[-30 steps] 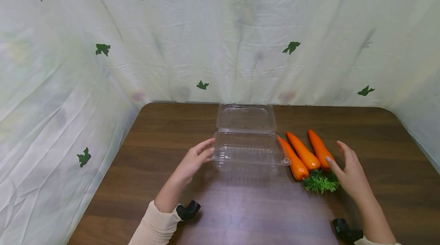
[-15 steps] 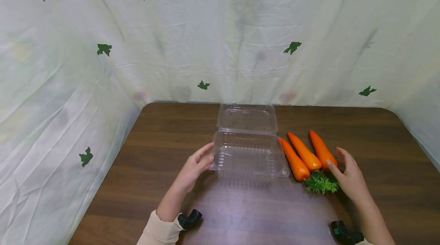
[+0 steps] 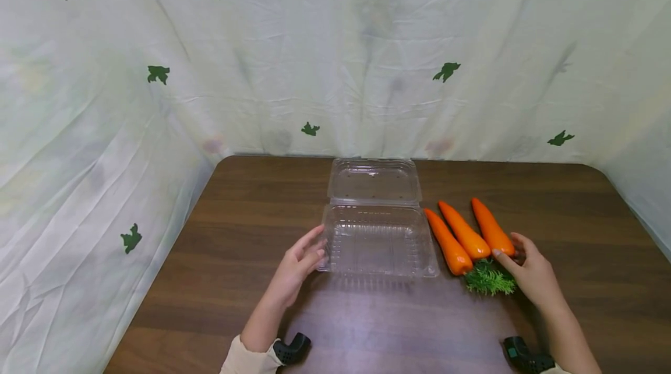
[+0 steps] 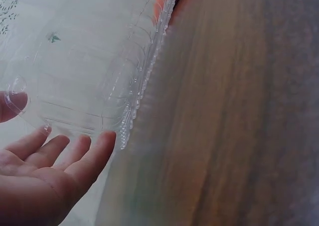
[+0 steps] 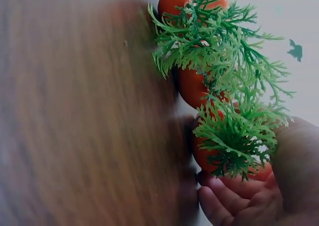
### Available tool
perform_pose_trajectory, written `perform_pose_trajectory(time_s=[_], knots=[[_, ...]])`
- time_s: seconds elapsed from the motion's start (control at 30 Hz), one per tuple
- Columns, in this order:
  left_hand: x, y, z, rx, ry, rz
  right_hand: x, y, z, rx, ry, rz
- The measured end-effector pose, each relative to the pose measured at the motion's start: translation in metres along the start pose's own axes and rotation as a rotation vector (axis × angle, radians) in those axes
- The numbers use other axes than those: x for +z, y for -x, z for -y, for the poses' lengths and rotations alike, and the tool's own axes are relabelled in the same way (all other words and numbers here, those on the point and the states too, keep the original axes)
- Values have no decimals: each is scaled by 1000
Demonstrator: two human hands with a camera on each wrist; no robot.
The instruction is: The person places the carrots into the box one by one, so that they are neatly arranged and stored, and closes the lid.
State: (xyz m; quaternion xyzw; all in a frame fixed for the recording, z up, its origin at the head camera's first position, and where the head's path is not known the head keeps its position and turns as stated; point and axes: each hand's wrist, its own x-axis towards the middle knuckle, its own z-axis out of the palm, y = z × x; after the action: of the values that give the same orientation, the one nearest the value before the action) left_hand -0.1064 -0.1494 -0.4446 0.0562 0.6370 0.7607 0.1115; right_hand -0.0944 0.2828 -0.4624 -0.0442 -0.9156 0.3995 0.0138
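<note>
A hinged clear plastic clamshell container [image 3: 380, 240] lies with its lid raised back at the table's far middle. My left hand [image 3: 299, 263] holds its left end; in the left wrist view the thumb is at the corner tab and the fingertips [image 4: 107, 139] meet the end wall. To its right lie three orange carrots with green tops [image 3: 490, 278]. My right hand [image 3: 532, 272] grips the thick end of the rightmost carrot [image 3: 490, 225], thumb on the near side, fingers round the far side. In the right wrist view the leafy tops [image 5: 234, 131] partly hide the grip.
The left carrot [image 3: 448, 243] and middle carrot [image 3: 463, 231] lie beside the container's right edge. Brown wooden table [image 3: 220, 281] extends on both sides and in front. A pale curtain [image 3: 335, 71] with leaf prints hangs right behind the table.
The container's near edge has come down and toward me with my left hand. My right hand has moved in and closed round the rightmost carrot's thick end. The carrots have barely moved.
</note>
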Motion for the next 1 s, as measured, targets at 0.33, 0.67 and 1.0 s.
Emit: perform_pose_trajectory(time_s=[0.33, 0.67, 1.0], knots=[[-1, 4, 8, 10, 13, -1, 0, 2, 2, 25, 16, -71], [-2, 6, 17, 23, 3, -7, -1, 3, 6, 69, -231, -194], [-5, 6, 22, 40, 2, 4, 0, 2, 10, 23, -455, -278]])
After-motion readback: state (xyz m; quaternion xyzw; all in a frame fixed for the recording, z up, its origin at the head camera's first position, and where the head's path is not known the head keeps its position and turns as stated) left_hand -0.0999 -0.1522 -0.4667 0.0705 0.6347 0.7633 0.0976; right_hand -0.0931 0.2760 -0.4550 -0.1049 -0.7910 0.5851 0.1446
